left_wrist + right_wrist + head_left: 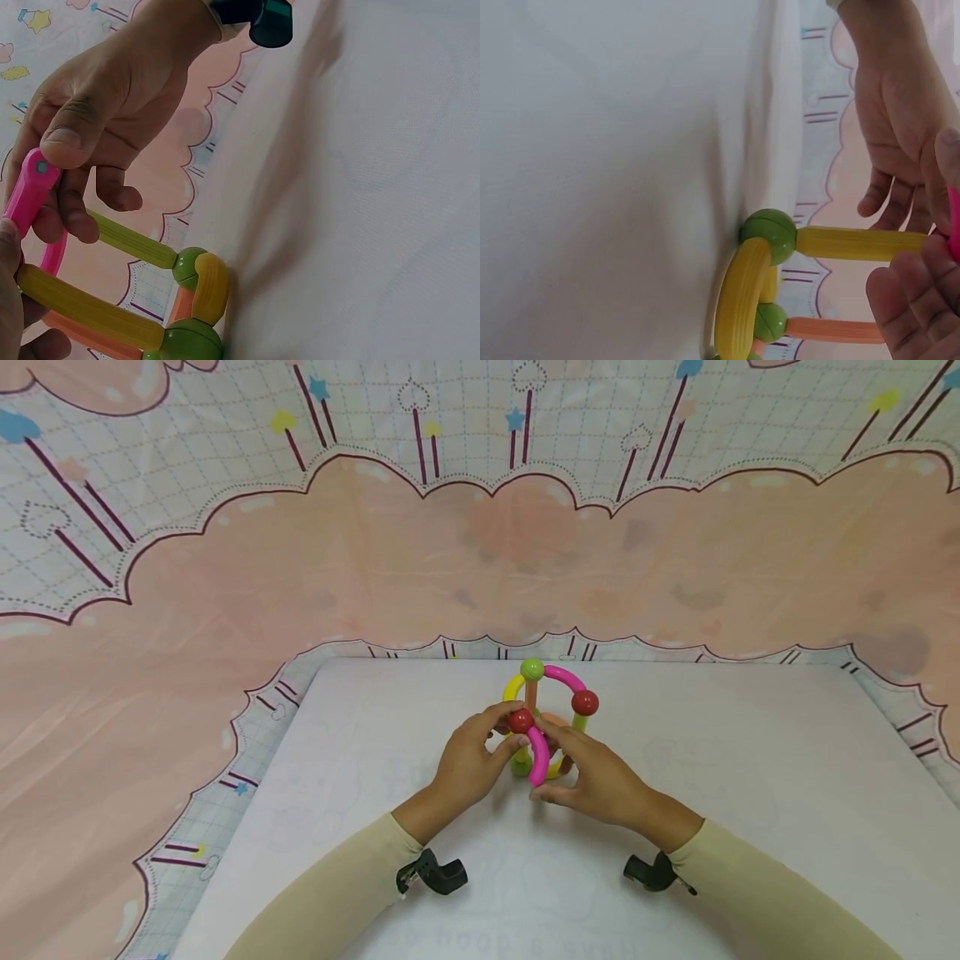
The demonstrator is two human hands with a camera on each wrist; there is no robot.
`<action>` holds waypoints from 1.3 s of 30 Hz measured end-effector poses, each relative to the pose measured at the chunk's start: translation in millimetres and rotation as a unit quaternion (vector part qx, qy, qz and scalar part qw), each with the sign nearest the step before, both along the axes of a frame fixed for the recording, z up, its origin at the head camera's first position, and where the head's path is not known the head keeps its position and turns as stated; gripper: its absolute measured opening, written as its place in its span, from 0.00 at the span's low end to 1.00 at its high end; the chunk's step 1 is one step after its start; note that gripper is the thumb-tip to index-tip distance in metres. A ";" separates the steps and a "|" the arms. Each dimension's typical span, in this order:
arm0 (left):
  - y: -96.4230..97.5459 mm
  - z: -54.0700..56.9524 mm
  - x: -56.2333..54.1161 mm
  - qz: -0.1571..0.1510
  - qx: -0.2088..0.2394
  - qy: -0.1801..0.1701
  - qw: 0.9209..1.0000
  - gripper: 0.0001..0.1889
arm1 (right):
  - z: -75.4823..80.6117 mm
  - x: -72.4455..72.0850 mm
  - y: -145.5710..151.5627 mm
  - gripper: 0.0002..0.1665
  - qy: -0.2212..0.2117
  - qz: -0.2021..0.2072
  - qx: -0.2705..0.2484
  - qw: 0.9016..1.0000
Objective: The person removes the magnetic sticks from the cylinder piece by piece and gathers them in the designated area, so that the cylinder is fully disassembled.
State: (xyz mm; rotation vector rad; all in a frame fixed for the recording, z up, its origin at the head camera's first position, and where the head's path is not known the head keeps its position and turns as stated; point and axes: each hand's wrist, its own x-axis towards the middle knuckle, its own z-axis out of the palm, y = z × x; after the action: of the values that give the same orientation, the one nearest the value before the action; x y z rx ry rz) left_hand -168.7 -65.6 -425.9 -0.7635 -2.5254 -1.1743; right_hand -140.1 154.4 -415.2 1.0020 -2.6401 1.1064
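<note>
A frame of coloured balls and sticks, like a magnetic building toy, stands upright on the table. Its near red ball sits between the fingers and thumb of my left hand. My right hand pinches a pink curved stick that hangs from that ball, its thumb at the lower end. The stick's free end shows a small disc in the left wrist view. A green ball tops the frame, and another pink curved stick runs from it to a second red ball. Yellow sticks and green balls form the lower part, partly hidden by my hands.
The white table spreads around the frame on all sides. A patterned cloth with clouds and stars hangs behind it and shows along its sides. Black wrist cameras sit at both sleeve cuffs.
</note>
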 end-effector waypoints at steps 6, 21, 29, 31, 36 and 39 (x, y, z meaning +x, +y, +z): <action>0.1 0.6 -0.2 0.005 -0.005 0.000 1.000 0.27 | 1.9 0.8 -1.0 0.59 -0.023 -0.010 -0.012 1.000; 0.5 1.2 0.0 -0.011 0.000 0.011 1.000 0.26 | 3.4 0.6 -0.3 0.56 -0.024 -0.042 -0.016 0.999; 0.7 0.7 -0.6 -0.011 0.009 0.016 1.000 0.25 | 3.3 1.1 3.2 0.55 -0.036 -0.044 -0.018 0.998; 0.6 0.7 -0.8 -0.013 0.008 0.017 1.000 0.25 | 2.8 1.8 6.2 0.57 -0.040 -0.047 -0.019 0.998; 0.4 1.0 -1.1 -0.013 0.004 0.018 1.000 0.25 | -0.3 3.7 15.5 0.60 -0.056 -0.064 -0.009 0.996; 0.2 0.7 -1.2 -0.009 -0.003 0.014 1.000 0.26 | -2.7 5.2 21.4 0.58 -0.065 -0.074 0.006 0.995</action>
State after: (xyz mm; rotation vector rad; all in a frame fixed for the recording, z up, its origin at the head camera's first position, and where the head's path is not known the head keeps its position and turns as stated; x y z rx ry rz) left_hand -169.9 -65.4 -425.1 -0.7998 -2.5050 -1.1548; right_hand -134.9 175.8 -417.9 0.7447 -2.7727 1.1602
